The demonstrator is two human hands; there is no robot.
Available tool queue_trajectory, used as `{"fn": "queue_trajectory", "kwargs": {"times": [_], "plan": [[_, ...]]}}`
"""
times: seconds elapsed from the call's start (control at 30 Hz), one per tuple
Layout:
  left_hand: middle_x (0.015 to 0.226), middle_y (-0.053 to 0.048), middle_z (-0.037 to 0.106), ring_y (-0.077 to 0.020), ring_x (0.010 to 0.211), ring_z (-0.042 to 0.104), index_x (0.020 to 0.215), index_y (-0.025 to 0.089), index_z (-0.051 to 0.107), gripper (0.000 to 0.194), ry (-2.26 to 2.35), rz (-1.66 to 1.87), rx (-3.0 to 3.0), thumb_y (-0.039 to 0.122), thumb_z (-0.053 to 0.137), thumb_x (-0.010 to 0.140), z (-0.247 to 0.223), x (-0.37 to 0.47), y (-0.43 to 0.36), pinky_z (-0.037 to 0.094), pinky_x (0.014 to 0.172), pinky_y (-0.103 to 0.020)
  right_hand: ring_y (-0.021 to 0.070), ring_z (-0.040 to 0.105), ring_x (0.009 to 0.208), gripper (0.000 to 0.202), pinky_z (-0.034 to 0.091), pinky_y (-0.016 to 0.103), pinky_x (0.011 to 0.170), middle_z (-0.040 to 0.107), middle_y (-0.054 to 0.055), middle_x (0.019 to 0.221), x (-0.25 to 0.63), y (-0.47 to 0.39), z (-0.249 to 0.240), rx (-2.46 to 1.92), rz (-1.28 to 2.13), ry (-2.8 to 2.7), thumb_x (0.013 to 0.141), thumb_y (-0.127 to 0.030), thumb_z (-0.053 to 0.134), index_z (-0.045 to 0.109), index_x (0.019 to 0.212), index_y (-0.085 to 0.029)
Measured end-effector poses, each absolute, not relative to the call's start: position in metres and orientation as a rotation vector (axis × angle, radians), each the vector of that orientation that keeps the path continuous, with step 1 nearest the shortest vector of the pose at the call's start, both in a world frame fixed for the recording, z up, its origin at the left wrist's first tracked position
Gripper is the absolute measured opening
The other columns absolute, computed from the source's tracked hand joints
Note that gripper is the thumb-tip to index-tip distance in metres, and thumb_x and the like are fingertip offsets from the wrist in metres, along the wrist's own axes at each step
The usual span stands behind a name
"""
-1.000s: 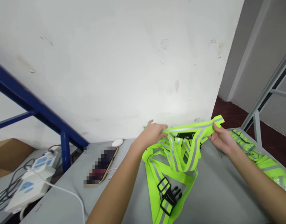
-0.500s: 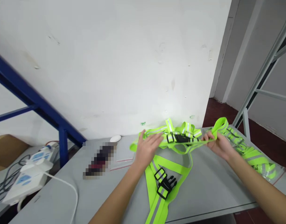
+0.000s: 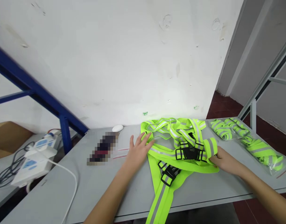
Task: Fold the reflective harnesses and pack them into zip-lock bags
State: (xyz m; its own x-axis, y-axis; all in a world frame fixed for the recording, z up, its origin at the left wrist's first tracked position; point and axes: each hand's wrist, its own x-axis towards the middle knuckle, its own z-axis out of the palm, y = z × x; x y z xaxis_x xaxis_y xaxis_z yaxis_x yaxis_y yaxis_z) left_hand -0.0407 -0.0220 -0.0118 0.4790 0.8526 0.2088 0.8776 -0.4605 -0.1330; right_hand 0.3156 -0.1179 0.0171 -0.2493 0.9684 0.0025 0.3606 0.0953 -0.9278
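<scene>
A neon-yellow reflective vest [image 3: 160, 199] of elastic straps with grey stripes lies on the grey table, its long tail pointing toward me. My left hand [image 3: 138, 151] rests at the left fold of the waist strap, fingers spread and fingertips touching it. On the other side, my right hand [image 3: 224, 159] pinches the strap's right end, where it loops up. Between my hands sits a fastened black buckle [image 3: 191, 153]. A second black buckle [image 3: 170, 172] lies lower, on the tail. More tangled straps [image 3: 166, 126] are heaped behind, against the wall.
Several clear bags [image 3: 265, 152] with folded neon straps lie at the right. On the left are a white mouse [image 3: 117, 128], a pixelated dark object [image 3: 103, 149] and flat bags with red seals [image 3: 120, 156]. A white cable [image 3: 74, 186] runs from a power strip [image 3: 33, 161].
The waist strap has come down onto the tail of the vest. My right hand has moved down and nearer with its end; my left hand has shifted slightly left. The camera view has tilted.
</scene>
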Motion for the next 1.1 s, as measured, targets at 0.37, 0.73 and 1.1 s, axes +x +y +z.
{"fn": "queue_trajectory", "kwargs": {"times": [0.37,0.73,1.1], "plan": [[0.154,-0.007,0.035,-0.0263,0.140,0.033,0.150,0.025,0.025,0.061,-1.089,-0.226,-3.205,0.024,0.044,0.091,0.039,0.062,-0.087,0.028,0.114,-0.052,0.0208,0.056,0.079,0.029,0.050,0.035,0.073,0.056,0.006,0.084,0.321,-0.133,0.012,-1.107,1.098,-1.909,0.090,-0.045,0.051,0.056,0.073,-0.021],[0.128,-0.011,0.059,-0.0281,0.114,0.055,0.130,0.018,0.051,0.044,-1.120,-0.206,-2.873,0.009,0.050,0.087,-0.019,0.096,-0.059,0.049,0.090,-0.043,0.0288,0.062,0.103,0.029,0.048,0.047,0.092,0.067,0.010,0.104,0.410,-0.185,-0.012,-1.808,0.427,-1.444,0.092,-0.043,0.043,0.064,0.092,-0.023],[0.134,-0.008,0.059,-0.0289,0.124,0.049,0.129,0.017,0.055,0.047,-0.807,-0.631,-2.787,0.003,0.043,0.086,-0.011,0.067,-0.091,0.044,0.099,-0.044,0.0321,0.049,0.122,0.056,0.025,0.061,0.108,0.054,0.018,0.129,0.280,-0.200,-0.030,-1.581,-0.168,-2.248,0.087,-0.043,0.061,0.043,0.134,-0.019]]}}
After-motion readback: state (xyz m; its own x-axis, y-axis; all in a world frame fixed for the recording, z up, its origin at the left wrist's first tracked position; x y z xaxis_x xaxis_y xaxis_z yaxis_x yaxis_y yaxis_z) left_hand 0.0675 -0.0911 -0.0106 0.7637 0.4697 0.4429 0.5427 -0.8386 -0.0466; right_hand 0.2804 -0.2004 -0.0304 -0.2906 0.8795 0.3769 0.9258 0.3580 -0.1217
